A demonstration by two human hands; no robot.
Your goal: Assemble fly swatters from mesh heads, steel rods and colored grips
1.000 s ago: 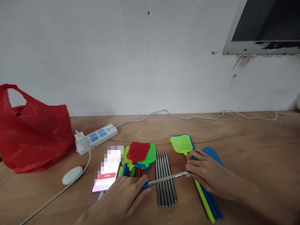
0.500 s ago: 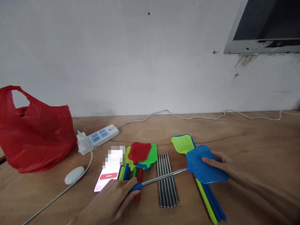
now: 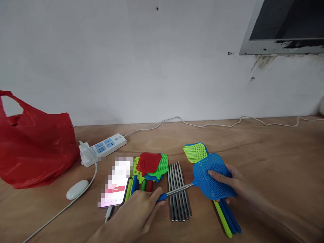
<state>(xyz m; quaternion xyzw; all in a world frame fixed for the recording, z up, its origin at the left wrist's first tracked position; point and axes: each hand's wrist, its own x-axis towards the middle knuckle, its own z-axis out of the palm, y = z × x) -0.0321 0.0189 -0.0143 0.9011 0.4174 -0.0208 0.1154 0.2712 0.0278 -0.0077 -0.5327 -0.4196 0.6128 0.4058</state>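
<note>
A blue fly swatter is held between both hands above the table, its metal shaft partly telescoped. My left hand is closed around its blue handle, most of which is hidden. On the perforated head, my right hand grips with the thumb on top and fingers behind. Beneath the shaft lies a row of several metal telescopic rods. Left of them is a pile of swatters with a red swatter uppermost. Under the held head lie a yellow-green swatter and blue ones, partly covered.
A lit phone with a cable lies left of the swatter pile. Farther left are a white power strip, a white oval device and a red plastic bag. A thin white cord runs along the wall.
The exposed metal shaft has become shorter as my hands have come closer together. My left hand has moved right, and the swatter head slightly left. The camera view has shifted a little.
</note>
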